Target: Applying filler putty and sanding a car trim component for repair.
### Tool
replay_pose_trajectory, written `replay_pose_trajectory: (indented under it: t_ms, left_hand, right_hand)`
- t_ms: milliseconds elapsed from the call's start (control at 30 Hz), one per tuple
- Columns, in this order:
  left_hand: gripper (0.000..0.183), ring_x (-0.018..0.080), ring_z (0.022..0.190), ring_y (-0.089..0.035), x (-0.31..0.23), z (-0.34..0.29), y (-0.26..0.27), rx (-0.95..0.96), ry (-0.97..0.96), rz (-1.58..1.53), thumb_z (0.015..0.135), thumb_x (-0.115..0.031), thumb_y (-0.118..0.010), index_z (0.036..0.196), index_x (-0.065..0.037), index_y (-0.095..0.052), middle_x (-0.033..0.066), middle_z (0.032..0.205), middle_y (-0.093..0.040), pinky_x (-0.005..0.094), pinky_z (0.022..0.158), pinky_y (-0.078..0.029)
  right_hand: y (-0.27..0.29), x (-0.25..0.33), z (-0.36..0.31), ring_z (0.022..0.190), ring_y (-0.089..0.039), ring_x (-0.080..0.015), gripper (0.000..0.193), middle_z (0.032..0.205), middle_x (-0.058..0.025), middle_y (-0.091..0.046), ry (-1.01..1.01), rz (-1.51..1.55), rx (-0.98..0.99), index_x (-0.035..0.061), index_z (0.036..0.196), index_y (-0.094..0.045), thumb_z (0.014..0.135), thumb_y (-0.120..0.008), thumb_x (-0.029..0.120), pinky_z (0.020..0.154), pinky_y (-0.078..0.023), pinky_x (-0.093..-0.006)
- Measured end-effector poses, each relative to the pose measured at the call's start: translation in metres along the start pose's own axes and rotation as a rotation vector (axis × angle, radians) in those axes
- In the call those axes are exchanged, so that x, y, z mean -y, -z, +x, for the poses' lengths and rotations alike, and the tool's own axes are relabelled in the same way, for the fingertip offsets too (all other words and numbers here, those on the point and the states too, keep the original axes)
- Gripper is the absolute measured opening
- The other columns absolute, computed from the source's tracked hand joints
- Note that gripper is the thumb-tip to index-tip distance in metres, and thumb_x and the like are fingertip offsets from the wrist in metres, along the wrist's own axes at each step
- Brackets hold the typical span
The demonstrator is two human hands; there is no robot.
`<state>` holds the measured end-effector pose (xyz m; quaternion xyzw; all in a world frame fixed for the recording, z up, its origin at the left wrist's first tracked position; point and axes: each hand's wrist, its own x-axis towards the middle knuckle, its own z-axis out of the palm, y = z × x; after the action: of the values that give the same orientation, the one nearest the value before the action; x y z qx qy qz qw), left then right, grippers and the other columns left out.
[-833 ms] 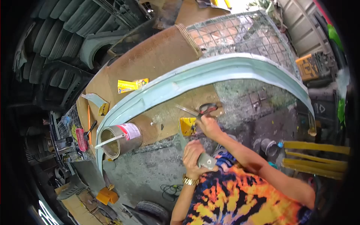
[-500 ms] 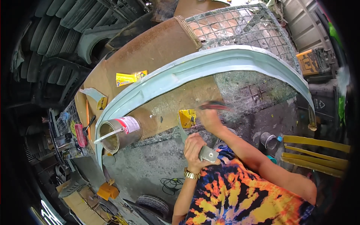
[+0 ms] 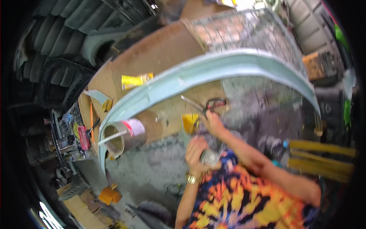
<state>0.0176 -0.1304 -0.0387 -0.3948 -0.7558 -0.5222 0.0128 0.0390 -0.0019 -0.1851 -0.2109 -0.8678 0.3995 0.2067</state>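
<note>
We grip pale gray curved strip (image 3: 209,157) in left hand (image 3: 196,149), metal scissors (image 3: 193,103) with black-red handles in right hand (image 3: 212,123). Yellow end (image 3: 190,124) looks still uncut.

Cardboard (image 3: 156,51) covers the left part of the counter (image 3: 261,97); 1 curved strip (image 3: 240,65) reaches its right edge; 1 can (image 3: 130,138) sits by the near edge.

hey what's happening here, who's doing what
The person's right hand holds scissors, and the left hand grips a curled grey strip. In front, a long pale-blue curved panel spans the table, with a can near its left end. Blur hides whether the blades touch the strip.
</note>
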Motion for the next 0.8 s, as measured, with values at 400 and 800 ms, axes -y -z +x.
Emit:
replay_pose_trajectory:
  t_ms: [400,800]
  left_hand:
    - [0.077,0.0308,0.070,-0.060,0.003,0.002,0.006,0.012,-0.044,-0.012,0.061,-0.074,-0.073,0.078,-0.001,-0.058,0.0121,0.072,-0.058,0.0509,0.086,-0.050]
    - [0.073,0.0300,0.070,-0.060,0.000,0.001,0.010,0.050,-0.033,-0.072,0.060,-0.071,-0.076,0.076,-0.001,-0.058,0.0117,0.071,-0.058,0.0513,0.088,-0.050]
  right_hand:
    - [0.000,0.008,-0.015,0.067,-0.061,-0.0427,0.023,0.078,-0.0245,-0.063,0.048,-0.036,0.110,-0.0015,0.105,-0.059,0.091,-0.061,0.017,0.064,-0.049,-0.0489]
    - [0.013,0.016,0.000,0.069,-0.060,-0.0449,0.018,0.067,-0.0251,-0.057,-0.115,0.140,0.060,-0.0002,0.099,-0.054,0.090,-0.061,0.014,0.057,-0.044,-0.0536]
